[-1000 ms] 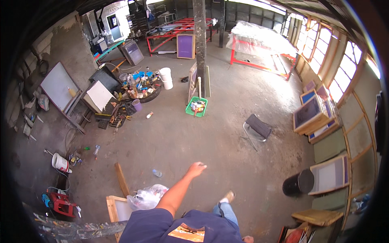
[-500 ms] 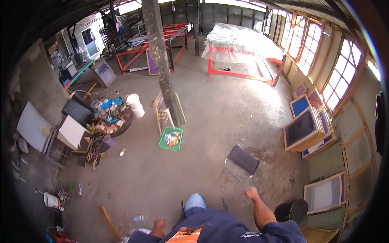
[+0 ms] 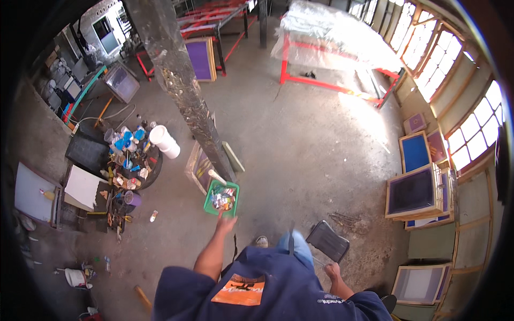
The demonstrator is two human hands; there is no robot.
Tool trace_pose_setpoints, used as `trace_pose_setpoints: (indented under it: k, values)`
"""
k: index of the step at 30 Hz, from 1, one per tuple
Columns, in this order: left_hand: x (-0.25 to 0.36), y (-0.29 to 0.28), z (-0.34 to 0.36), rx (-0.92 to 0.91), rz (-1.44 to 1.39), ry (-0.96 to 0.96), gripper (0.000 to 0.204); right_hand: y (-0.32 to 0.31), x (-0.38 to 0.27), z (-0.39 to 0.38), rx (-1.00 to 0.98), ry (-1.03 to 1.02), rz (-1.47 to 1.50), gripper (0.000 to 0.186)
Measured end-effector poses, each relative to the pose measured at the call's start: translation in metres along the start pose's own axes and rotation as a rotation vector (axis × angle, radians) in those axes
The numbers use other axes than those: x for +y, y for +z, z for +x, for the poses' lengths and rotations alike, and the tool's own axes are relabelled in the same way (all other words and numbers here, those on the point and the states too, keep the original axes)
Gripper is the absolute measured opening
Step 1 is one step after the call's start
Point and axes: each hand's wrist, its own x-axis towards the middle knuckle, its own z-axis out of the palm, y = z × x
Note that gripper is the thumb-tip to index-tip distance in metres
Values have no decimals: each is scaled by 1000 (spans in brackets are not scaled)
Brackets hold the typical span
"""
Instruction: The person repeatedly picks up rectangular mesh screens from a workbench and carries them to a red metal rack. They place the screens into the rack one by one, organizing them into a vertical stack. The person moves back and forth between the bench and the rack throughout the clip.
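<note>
My left hand (image 3: 226,221), smeared by motion, is in front of the green basket (image 3: 206,201) of small mixed items; whether its fingers are closed is unclear. My right hand (image 3: 332,270) hangs curled at lower right, seemingly empty, over the near edge of a dark-seated folding stool (image 3: 327,241) on the floor. The basket sits at the foot of a dark, stained post (image 3: 187,101), beside leaning framed panels (image 3: 195,166).
Cluttered containers and tools (image 3: 131,158) and a white bucket (image 3: 165,142) stand left. A plastic-covered red-framed table (image 3: 332,45) and a red rack (image 3: 209,18) stand behind. Screen frames (image 3: 412,190) are stacked along the windowed right wall. The concrete floor (image 3: 289,155) stretches between.
I have moved forward; the post, basket and stool now appear nearer my body. My left hand has swung forward since the middle frame, while my right hand sits lower in view.
</note>
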Motion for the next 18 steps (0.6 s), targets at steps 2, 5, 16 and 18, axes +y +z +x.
trace_pose_setpoints:
  k: [2, 5, 16, 18]
  values:
    - [42, -30, 124, 14, -75, 44, 71, 20, 71, 20, -203, 133, 477, 26]
    - [197, -81, 234, 55, -190, 189, 58, 29, 95, 37, -210, 197, 293, 27]
    - [164, -53, 476, 65, -155, -353, 47, -182, -368, 531, 113, -461, -264, 24]
    - [133, -61, 505, 200, -375, -414, 45, -253, -579, 578, 144, -709, -18, 26]
